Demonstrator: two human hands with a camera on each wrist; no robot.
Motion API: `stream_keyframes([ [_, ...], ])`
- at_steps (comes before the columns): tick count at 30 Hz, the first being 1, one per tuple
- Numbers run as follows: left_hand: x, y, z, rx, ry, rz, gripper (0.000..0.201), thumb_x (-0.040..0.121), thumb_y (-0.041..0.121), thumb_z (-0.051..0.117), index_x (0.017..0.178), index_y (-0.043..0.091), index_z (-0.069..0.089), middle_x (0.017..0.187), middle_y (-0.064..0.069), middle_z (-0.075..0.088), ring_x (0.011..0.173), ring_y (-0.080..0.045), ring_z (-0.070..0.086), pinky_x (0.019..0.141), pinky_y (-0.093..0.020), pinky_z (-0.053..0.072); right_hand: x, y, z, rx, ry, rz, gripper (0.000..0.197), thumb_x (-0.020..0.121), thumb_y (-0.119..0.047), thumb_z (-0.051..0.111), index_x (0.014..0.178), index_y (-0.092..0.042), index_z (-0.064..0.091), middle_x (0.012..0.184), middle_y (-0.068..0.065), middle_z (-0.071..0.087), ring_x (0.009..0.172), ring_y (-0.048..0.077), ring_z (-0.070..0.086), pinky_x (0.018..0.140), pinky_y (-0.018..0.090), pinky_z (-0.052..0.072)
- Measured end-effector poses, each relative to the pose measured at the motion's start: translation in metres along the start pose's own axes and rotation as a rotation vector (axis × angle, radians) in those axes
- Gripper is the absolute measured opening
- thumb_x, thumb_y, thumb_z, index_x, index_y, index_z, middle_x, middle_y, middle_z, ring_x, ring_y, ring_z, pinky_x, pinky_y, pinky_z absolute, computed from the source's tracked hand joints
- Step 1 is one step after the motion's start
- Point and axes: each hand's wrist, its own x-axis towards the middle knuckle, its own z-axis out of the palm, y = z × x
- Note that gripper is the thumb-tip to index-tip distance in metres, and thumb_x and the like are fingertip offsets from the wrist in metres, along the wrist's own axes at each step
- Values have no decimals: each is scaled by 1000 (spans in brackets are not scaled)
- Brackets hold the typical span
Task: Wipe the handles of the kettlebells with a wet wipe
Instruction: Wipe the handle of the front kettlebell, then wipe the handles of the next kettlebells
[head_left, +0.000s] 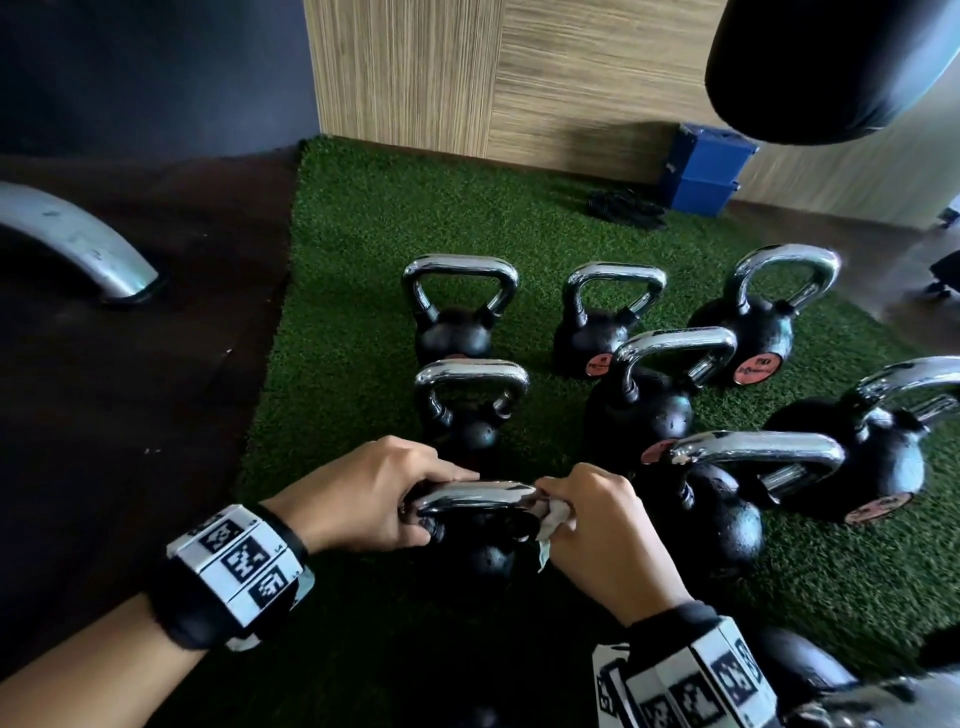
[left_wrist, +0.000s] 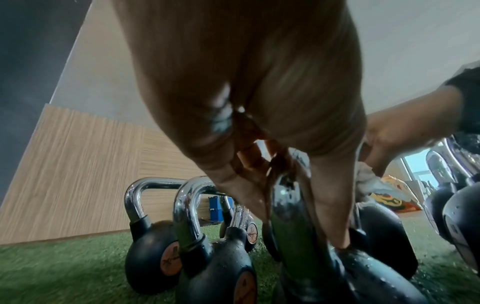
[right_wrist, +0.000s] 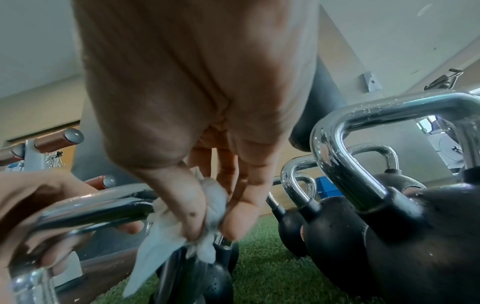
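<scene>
- Nearest to me, my right hand (head_left: 597, 525) has its thumb and fingers pinched together on a crumpled white wet wipe (right_wrist: 179, 222), pressed round the right-hand bend of the chrome handle (head_left: 472, 496).
- My left hand (head_left: 363, 493) is curled round the left end of that same handle, steadying the nearest kettlebell (head_left: 478, 561), which stands upright on the green turf (head_left: 353, 332).
- The handle's long axis runs left to right between my two hands, so I judge the wipe's free travel is leftward along the bar, towards the left hand.
- More chrome-handled kettlebells stand behind and to the right; the closest, a larger kettlebell (head_left: 717, 514), sits just beside my right hand, nearer to it than to the left.
- Water beads show on the neighbouring handles and black bodies.
</scene>
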Motion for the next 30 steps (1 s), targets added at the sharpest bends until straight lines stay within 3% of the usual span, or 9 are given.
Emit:
stream_keyframes([
  [5,-6,-20,-18,-419,-229,-14,92,68,55,92,146,58,44,122,27,60,117,4,59,99,-17,50,10,7,-26,103,16,23,24,75,-6,72,90,-23,80,80,-10,74,77,0,68,66,5,46],
  [8,-5,-43,-21,-732,-109,-134,71,75,61,83,140,53,55,124,9,68,105,-13,71,90,-30,58,37,3,-43,160,151,55,30,70,-5,76,84,-32,81,79,-16,73,76,-7,64,67,2,42],
  [11,12,-74,-7,-623,24,-345,54,75,54,85,125,48,65,114,5,71,90,-8,74,87,-31,60,71,-4,-43,241,176,88,25,73,-10,79,81,-33,81,80,-14,72,77,-3,63,66,4,42],
  [14,37,-101,15,-524,32,-443,71,74,42,91,133,47,52,124,11,65,99,-2,72,89,-26,59,104,-6,-31,277,125,133,22,72,-13,79,79,-34,81,79,-14,74,73,-3,65,65,6,45],
  [17,67,-115,32,-496,67,-424,96,64,53,93,145,40,43,140,16,56,123,-1,58,104,-25,49,128,0,-23,306,42,168,28,68,-13,78,82,-37,80,82,-15,75,75,-4,68,71,16,53],
  [19,86,-114,42,-528,121,-371,91,55,65,90,135,44,51,130,29,59,120,8,55,103,-15,43,139,4,-22,379,-48,183,32,67,-11,78,87,-35,80,86,-14,76,77,-1,72,76,27,59],
  [22,110,-109,55,-717,168,-310,77,57,57,95,127,43,63,120,35,67,111,15,62,92,-3,43,148,4,-27,530,-168,204,34,64,-16,79,94,-33,79,92,-15,75,82,5,75,82,41,62],
  [26,127,-111,64,-806,135,-282,69,68,43,95,131,38,66,129,23,69,125,4,61,112,-27,45,164,0,-27,528,-165,178,25,71,-22,82,93,-33,80,100,-16,70,83,0,73,78,24,60],
  [30,125,-116,66,-822,130,-243,67,73,43,93,134,38,65,134,23,66,128,3,59,111,-20,44,176,-6,-16,463,-120,98,24,79,-9,82,93,-28,82,97,-12,67,82,3,70,71,12,55],
])
